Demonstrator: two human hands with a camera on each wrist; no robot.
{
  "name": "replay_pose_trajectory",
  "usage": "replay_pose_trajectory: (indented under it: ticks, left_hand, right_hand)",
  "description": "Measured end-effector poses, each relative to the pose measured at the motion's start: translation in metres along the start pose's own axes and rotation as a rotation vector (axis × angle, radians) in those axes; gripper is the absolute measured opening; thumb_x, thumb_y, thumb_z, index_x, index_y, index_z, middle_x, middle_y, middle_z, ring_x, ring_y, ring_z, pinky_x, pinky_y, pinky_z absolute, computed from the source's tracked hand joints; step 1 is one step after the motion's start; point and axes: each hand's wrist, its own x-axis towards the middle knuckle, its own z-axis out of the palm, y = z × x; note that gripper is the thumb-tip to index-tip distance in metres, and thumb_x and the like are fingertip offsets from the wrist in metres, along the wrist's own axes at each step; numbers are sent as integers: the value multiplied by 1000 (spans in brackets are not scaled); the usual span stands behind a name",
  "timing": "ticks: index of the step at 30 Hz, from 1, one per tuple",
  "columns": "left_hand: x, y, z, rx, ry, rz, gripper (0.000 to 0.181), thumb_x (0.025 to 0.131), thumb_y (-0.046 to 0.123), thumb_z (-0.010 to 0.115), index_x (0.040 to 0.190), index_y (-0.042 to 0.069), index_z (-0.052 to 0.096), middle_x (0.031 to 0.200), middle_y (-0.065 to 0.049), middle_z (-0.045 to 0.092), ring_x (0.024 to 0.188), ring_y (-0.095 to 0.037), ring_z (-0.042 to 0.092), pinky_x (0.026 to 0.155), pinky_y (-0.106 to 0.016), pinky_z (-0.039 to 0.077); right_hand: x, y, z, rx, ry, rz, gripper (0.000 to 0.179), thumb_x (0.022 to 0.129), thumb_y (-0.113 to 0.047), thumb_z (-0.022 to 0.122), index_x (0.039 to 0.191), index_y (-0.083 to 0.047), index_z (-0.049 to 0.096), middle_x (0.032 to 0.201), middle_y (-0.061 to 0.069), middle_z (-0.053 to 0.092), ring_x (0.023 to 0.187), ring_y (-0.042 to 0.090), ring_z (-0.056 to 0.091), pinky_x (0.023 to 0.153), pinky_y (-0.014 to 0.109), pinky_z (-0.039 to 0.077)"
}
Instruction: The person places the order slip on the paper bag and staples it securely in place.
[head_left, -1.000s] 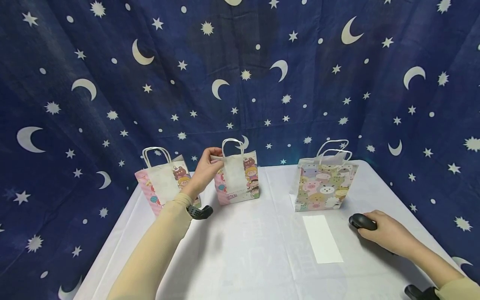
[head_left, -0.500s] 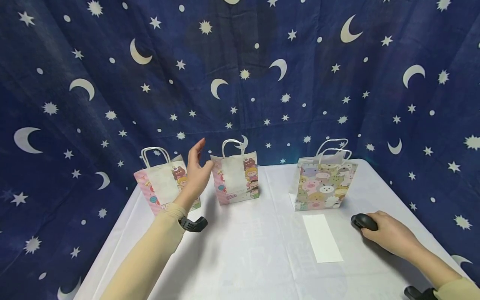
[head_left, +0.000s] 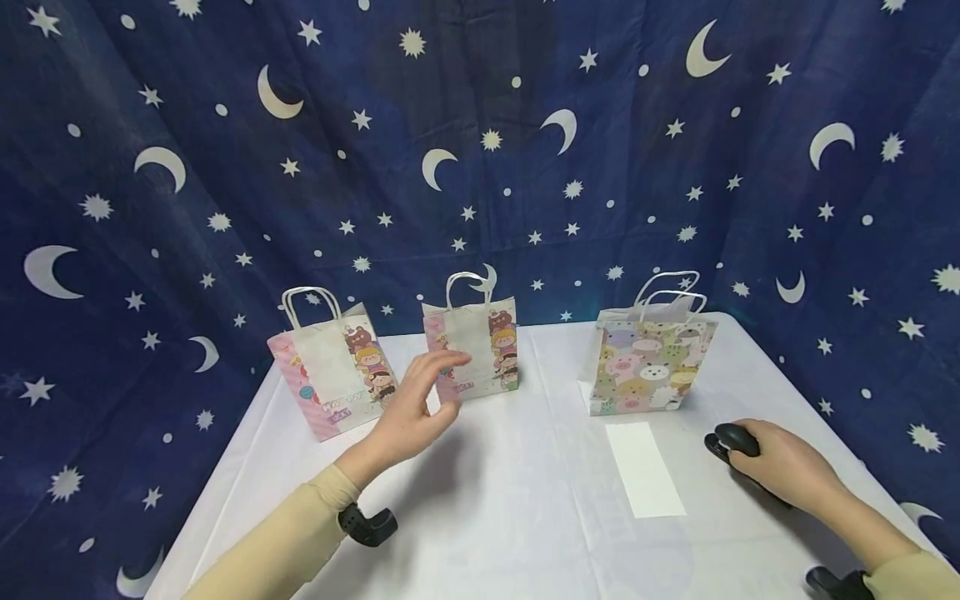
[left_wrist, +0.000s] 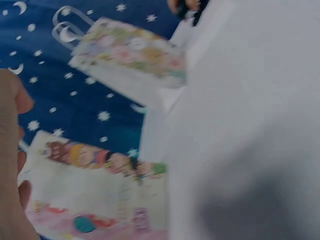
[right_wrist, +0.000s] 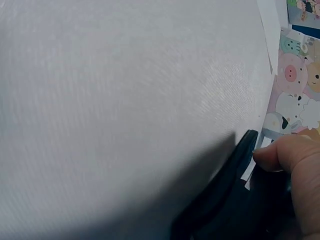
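My left hand (head_left: 416, 408) hovers over the table in front of the middle paper bag (head_left: 468, 354), fingers loosely bent and nothing in them. That bag has a pink side, a white front and cartoon figures; the hand covers part of its lower left in the head view. A matching bag (head_left: 337, 375) stands to its left, slightly turned. At the right, my right hand (head_left: 791, 467) holds a black stapler (head_left: 737, 437) low over the tabletop. The stapler also shows dark in the right wrist view, below the thumb (right_wrist: 285, 152).
An animal-print paper bag (head_left: 652, 367) with white handles stands at the back right. In front of it lies a white paper strip (head_left: 645, 471). A white cloth covers the table (head_left: 517, 517), and a blue star-and-moon curtain (head_left: 495, 192) hangs behind.
My left hand has let go of the middle bag's top left corner, drawn back leftward, then come down and nearer in front of the bags. The right hand has barely shifted with the stapler.
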Motion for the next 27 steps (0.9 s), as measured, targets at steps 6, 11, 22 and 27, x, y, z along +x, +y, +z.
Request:
replay_pose_trajectory:
  ticks: [6, 11, 22, 27]
  left_hand:
    - [-16, 5, 26, 55, -231, 49, 57, 90, 13, 68, 145, 18, 53, 145, 3, 52, 136, -18, 45, 112, -42, 37]
    - [-22, 8, 45, 89, -413, 35, 58, 93, 17, 70, 148, 19, 50, 149, 4, 50, 140, -15, 41, 114, -40, 34]
    - [-18, 15, 73, 121, -571, 30, 59, 98, 33, 65, 152, 19, 47, 153, 2, 46, 143, -16, 40, 116, -43, 32]
    - [-14, 18, 86, 151, -626, 22, 62, 99, 40, 63, 154, 19, 44, 156, 1, 44, 144, -17, 38, 118, -42, 29]
  right_hand:
    - [-4, 3, 0, 29, -9, -8, 61, 92, -31, 74, 133, 10, 55, 124, 37, 60, 111, 58, 57, 83, 67, 48]
    - [-13, 6, -7, 76, -46, -13, 68, 95, -46, 71, 137, 6, 54, 125, 33, 62, 110, 52, 60, 79, 61, 50]
    - [-29, 6, -22, 141, 2, -54, 64, 102, -47, 62, 141, 3, 54, 131, 30, 60, 115, 51, 58, 83, 61, 49]
    - [-31, 2, -24, 128, 31, -71, 65, 102, -48, 60, 142, 3, 53, 142, 33, 50, 129, 58, 43, 94, 70, 38]
